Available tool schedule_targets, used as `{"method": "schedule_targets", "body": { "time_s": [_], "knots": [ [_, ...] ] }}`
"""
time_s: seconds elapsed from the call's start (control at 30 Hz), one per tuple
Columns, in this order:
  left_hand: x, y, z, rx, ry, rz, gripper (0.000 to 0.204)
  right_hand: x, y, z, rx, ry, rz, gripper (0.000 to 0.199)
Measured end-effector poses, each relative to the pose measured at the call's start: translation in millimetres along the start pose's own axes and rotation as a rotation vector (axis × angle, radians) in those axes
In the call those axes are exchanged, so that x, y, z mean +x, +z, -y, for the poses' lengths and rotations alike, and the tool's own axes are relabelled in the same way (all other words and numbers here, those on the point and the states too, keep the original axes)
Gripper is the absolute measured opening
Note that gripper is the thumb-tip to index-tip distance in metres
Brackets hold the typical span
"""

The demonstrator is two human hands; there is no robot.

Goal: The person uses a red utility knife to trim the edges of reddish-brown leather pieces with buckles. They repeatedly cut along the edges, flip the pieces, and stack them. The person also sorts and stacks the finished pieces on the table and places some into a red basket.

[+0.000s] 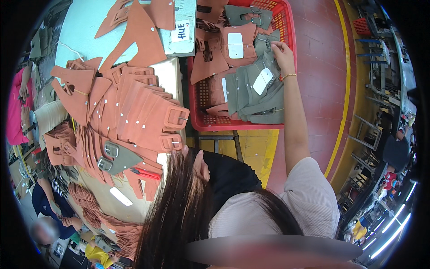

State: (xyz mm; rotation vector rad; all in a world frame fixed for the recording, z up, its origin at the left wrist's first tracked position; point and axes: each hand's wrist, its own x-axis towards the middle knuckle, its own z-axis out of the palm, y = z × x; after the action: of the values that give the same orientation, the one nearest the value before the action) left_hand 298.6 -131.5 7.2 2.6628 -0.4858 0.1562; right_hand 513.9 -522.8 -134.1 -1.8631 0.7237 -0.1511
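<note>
My right hand (284,58) reaches over the red basket (237,127), its fingers pinched at the edge of the grey-green buckled strap pieces (248,85). What lies between the fingertips is too small to make out. My left hand (202,167) is low beside the table edge, partly behind hair, and its fingers are mostly hidden. Closest to it are terracotta strap pieces with covered buckles (150,114), fanned in an overlapping row on the table. A single grey-green piece with two metal buckles (123,160) lies on them, beside a red pen (147,174).
More terracotta pieces and white cards (235,45) fill the basket, which rests on a metal-legged stand (237,145). A pale blue board (83,33) lies at the table's far end. Cut-piece stacks (105,219) cover the near left; co-workers sit beyond. Red tiled floor (320,67) runs right.
</note>
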Motion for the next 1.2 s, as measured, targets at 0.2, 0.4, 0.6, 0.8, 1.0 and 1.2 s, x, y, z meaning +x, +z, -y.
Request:
{"method": "schedule_targets", "body": {
  "time_s": [0.2,0.4,0.6,0.8,1.0,1.2],
  "knots": [
    [7.5,-9.5,-4.2,0.059,0.149,-0.004,0.021,-2.2,8.0,0.0,0.012,-0.066,0.036,0.027],
    [-15.5,4.8,4.7,0.002,0.059,0.032,0.007,-3.2,10.2,-0.6,-0.012,-0.11,0.068,0.026],
    [-55.3,36.6,30.0,-0.233,0.024,0.135,0.023,-5.3,-9.9,1.7,-0.134,-0.078,0.082,0.025],
    [-31.7,22.6,23.1,-0.026,0.121,0.057,0.038,-13.7,-15.8,-4.0,-0.465,-0.509,0.28,0.032],
    [1.0,-10.8,6.8,0.204,0.221,-0.007,0.031,-18.2,17.4,13.7,-0.77,-0.694,0.75,0.049],
    [5.7,-18.0,2.4,0.193,0.118,0.039,0.026,-10.0,50.6,43.5,-1.43,-0.397,1.15,0.079]
  ]
}}
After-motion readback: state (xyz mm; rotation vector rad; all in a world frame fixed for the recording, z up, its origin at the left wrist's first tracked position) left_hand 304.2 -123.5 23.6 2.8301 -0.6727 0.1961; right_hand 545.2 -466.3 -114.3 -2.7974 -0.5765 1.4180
